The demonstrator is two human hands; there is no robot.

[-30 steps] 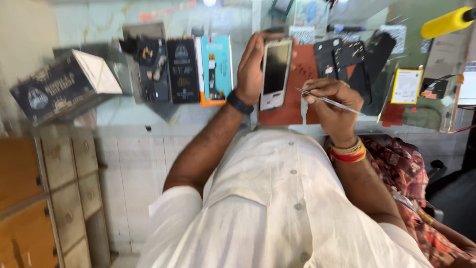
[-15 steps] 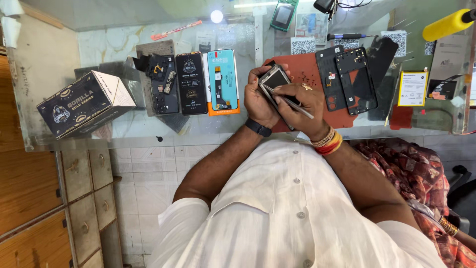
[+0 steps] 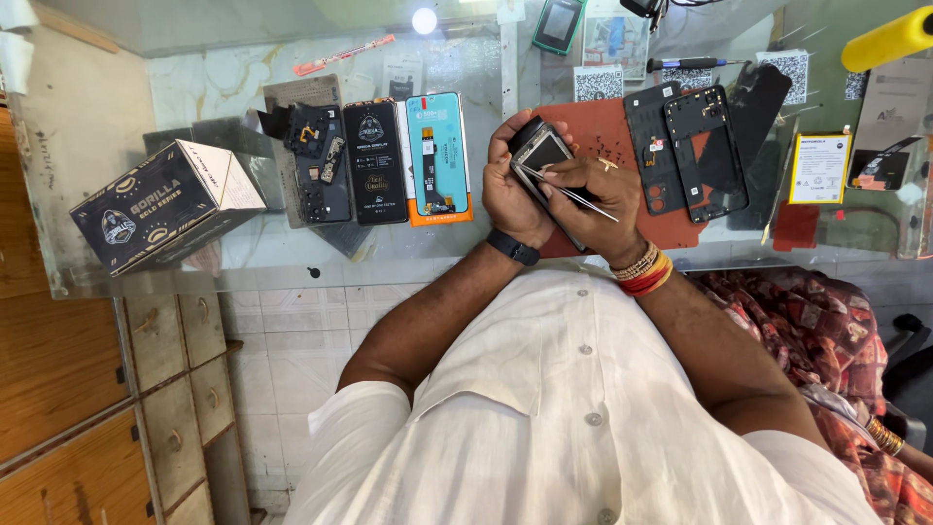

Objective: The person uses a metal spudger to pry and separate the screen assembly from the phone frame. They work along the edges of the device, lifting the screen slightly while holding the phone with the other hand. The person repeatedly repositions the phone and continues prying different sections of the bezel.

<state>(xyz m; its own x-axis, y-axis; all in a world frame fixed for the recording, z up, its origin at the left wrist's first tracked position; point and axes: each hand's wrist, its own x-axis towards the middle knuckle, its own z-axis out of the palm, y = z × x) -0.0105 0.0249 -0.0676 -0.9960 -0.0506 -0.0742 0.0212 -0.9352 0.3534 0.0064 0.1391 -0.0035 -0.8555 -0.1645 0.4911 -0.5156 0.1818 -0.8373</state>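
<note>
Left hand (image 3: 513, 191): closed around the phone (image 3: 540, 154).
Right hand (image 3: 589, 191): tweezers (image 3: 569, 191) pinched, tips at the phone.
Done: back cover (image 3: 694, 146) laid off on the surface (image 3: 253, 255).
Left: reassembly judged pending.

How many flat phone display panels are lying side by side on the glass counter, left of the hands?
2. A black display panel lies left, and a teal-backed display panel with an orange edge lies right beside it, nearer the left hand. Others may be hidden under clutter.
</note>
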